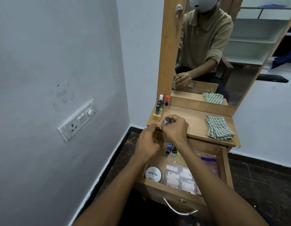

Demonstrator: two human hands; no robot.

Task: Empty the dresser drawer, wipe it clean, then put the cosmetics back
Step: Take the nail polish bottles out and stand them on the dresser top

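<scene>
The wooden dresser drawer [224, 162] is pulled open below me. Inside lie a round white nail polish remover tub [153, 174], clear packets of sachets [180, 176] and small dark bottles [171, 149]. My right hand [175, 128] grips a small nail polish bottle [167, 120] with a dark cap at the dresser top's front left corner. My left hand [148, 142] hovers just beside it with curled fingers; whether it holds anything I cannot tell. Several nail polish bottles [158, 110] and a red-capped tube [167, 101] stand on the top's left end.
A striped green cloth [219, 128] lies folded on the right of the dresser top [193, 121]. The mirror [223, 51] rises behind it. A wall with a switch panel [77, 119] is close on the left. The drawer's metal handle [179, 209] faces me.
</scene>
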